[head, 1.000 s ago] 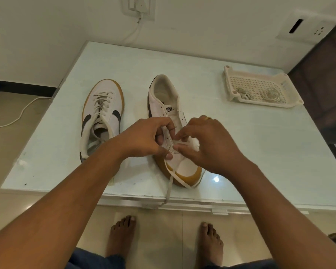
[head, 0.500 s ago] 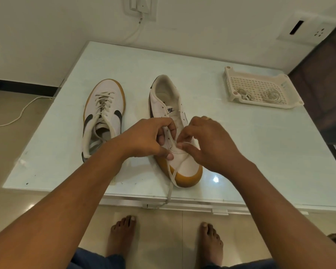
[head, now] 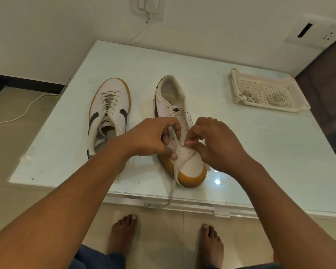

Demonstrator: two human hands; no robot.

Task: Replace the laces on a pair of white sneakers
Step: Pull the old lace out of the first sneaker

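The left hand [head: 149, 136] holds the white tan-toed sneaker [head: 190, 167]. The right hand [head: 219, 146] pinches the flat white lace [head: 173, 177] in its fingers [head: 191, 141] at the low holes. Next, probably, pull it through.

Open room on pale glass-topped table [head: 250, 152] rt of unlaced white gum-soled sneaker [head: 190, 166], up to cream perforated plastic tray [head: 264, 88] far rt; laced white sneaker [head: 109, 107] blocks left.

A pale glass-topped counter [head: 260, 152] stands against a cream wall [head: 47, 35] with a socket plate [head: 148, 5] and a switch panel [head: 316, 32]. Beige floor tiles [head: 14, 152] meet a dark skirting [head: 27, 85]. A bright glint [head: 217, 181] shows on the glass.
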